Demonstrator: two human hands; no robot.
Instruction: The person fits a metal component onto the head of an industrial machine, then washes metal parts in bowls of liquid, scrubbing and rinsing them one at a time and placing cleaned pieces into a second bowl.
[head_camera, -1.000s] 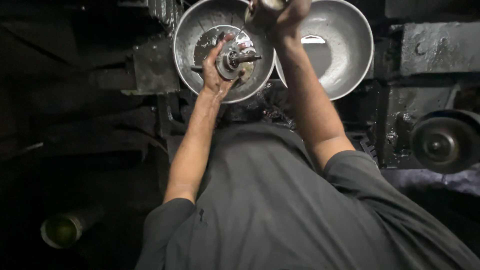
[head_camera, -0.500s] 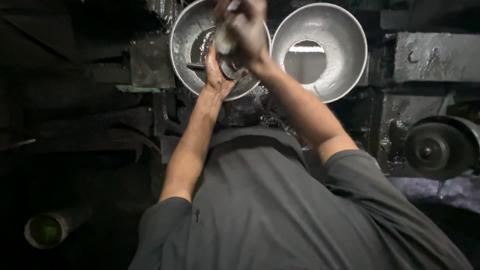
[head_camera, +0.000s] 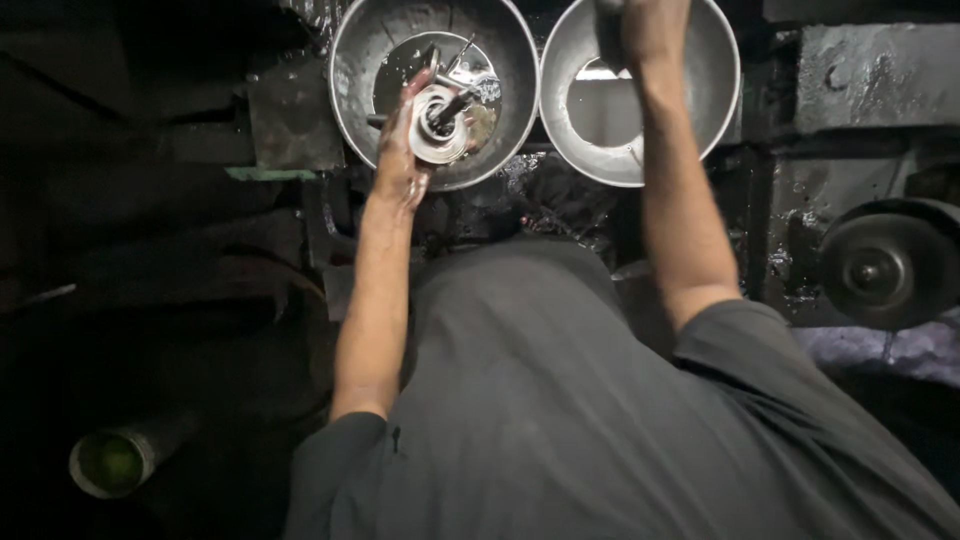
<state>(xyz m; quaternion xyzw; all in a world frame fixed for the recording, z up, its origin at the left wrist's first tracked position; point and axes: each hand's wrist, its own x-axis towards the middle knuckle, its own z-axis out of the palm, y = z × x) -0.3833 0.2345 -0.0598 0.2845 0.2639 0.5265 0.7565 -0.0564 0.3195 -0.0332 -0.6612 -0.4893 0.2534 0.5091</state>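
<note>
My left hand (head_camera: 402, 150) grips a round metal part (head_camera: 438, 124) with a short shaft through its middle, held over the left steel basin (head_camera: 352, 70). My right hand (head_camera: 648, 25) is raised at the top edge above the right steel basin (head_camera: 712, 120), closed around a dark object (head_camera: 608, 28) that is blurred and partly cut off by the frame. The left basin holds dark liquid and a few thin metal rods. The right basin shows a pale wet bottom.
A dark round wheel (head_camera: 880, 268) sits on the machine at the right. A grimy metal block (head_camera: 292, 112) stands left of the basins. A greenish tube end (head_camera: 110, 462) lies at the lower left. My grey shirt fills the lower middle.
My right hand swung from above the left basin, over the metal part, to the right and now sits above the right basin. The left hand still holds the metal part.
</note>
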